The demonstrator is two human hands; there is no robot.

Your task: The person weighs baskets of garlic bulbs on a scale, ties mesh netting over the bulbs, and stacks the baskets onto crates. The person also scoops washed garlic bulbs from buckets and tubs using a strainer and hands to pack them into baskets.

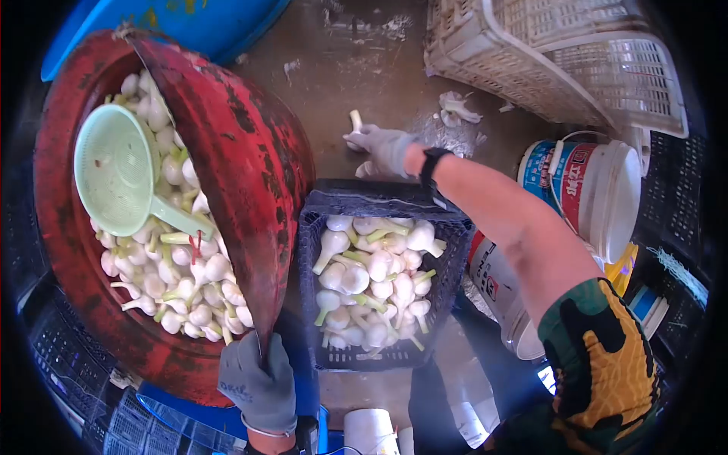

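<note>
My left hand (262, 383), in a grey glove, is closed around the lower edge of a worn red sheet-like wall on the red tub (64, 296). The tub holds many white garlic bulbs (152, 284) with short green stems. A pale green strainer (114, 171) rests on them. My right hand (383, 148), also gloved, reaches down to the wet floor beyond the dark crate. Its fingers are closed on a single garlic bulb (355, 129) whose stem points up. Another white piece (365, 169) lies just under that hand. The dark plastic crate (311, 265) contains many garlic bulbs (379, 265).
White plastic crates (546, 61) stand at the upper right. Paint buckets (614, 201) sit to the right, with another white bucket (497, 296) beside the dark crate. A blue basin (235, 30) is at the upper left. Peel scraps (459, 108) litter the floor.
</note>
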